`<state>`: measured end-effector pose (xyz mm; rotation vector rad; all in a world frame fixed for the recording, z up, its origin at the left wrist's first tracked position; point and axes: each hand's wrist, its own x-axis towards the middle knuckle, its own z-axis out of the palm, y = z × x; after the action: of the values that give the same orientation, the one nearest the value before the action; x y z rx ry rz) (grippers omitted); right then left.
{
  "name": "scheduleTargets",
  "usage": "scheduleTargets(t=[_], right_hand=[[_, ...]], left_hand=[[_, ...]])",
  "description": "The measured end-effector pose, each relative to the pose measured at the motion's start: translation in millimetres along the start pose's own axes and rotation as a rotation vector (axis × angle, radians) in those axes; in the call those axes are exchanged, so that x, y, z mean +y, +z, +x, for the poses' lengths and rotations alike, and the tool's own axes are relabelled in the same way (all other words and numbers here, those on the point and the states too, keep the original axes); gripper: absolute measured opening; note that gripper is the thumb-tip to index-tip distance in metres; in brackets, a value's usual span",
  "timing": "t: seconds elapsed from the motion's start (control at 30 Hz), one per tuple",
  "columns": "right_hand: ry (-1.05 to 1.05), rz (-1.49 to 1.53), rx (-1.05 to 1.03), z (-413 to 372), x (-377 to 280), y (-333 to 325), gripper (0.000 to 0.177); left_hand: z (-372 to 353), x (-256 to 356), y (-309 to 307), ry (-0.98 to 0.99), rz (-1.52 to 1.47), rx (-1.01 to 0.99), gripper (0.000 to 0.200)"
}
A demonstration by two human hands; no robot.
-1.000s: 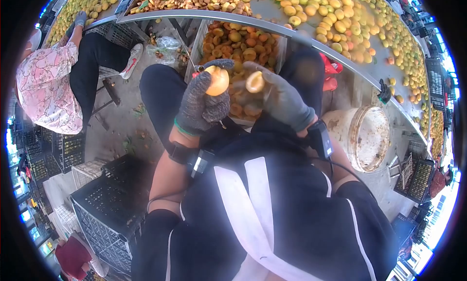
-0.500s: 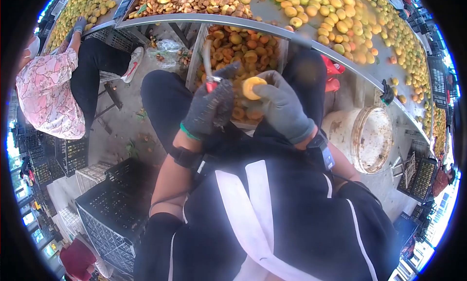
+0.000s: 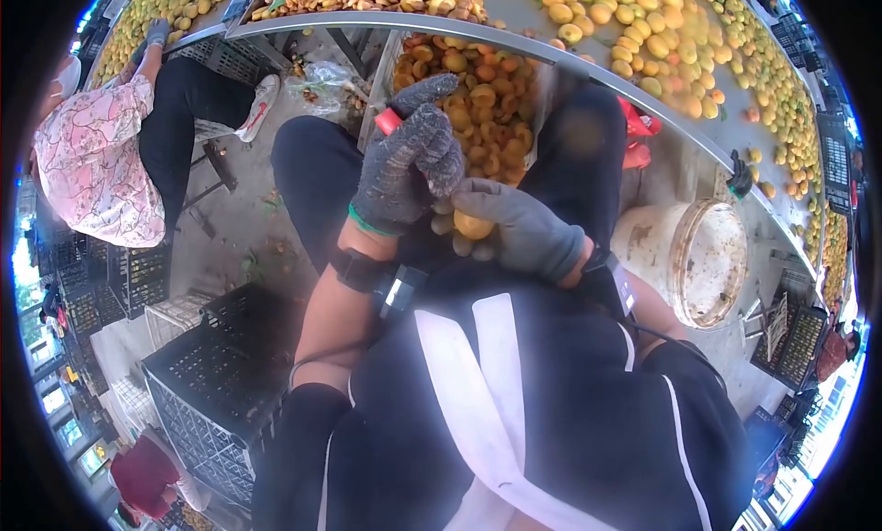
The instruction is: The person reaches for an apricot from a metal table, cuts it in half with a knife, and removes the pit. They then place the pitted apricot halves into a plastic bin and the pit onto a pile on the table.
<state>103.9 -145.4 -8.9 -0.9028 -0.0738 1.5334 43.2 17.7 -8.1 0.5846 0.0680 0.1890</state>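
– Both hands have come down, right? They were up over the fruit box before.
– Yes. Now the left hand (image 3: 404,168) and the right hand (image 3: 519,226) sit low and near, close to the lap. They touch each other.
– What do they hold?
– The left hand is a tight fist around a red-handled tool (image 3: 388,120). The right hand is curled close around an apricot piece (image 3: 473,225), just to the right of that fist.
– Which way does the tool point?
– Its long line runs near to far. The red end pokes out at the far side of the fist. The other end is hidden in the glove.
– And the fruit?
– It is round, so it has no long way. Its open side may face the left hand, but the gloves cover too much to be sure.
– Is a lot done?
– I think so. The crate (image 3: 386,62) on the far side, between the knees, is full of cut pieces (image 3: 487,99). But many whole apricots (image 3: 643,44) lie on the table (image 3: 684,138) at the far right, so I think a lot is left too
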Motion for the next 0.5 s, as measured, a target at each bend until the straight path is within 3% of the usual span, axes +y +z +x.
scheduleTargets(t=[0.1,0.17,0.2,0.27,0.4,0.5], right_hand=[[-0.039,-0.044,0.0,1,-1,-5,0.027],[-0.066,-0.214,0.078,2,-1,-8,0.021],[-0.068,-0.214,0.077,1,-1,-7,0.021],[-0.126,-0.442,0.092,-5,-3,-2,0.022],[-0.229,-0.348,0.064,-17,-7,7,0.026],[-0.121,-0.374,0.04,-21,-12,3,0.032]], left_hand=[[0,-1,13,0.073,0.063,0.012,0.044],[3,1,35,0.148,-0.009,0.265,0.04],[2,4,29,0.148,-0.008,0.264,0.04],[1,13,14,0.091,-0.04,0.053,0.036],[5,14,12,0.162,-0.071,0.007,0.034],[6,13,15,0.223,0.004,0.005,0.036]])
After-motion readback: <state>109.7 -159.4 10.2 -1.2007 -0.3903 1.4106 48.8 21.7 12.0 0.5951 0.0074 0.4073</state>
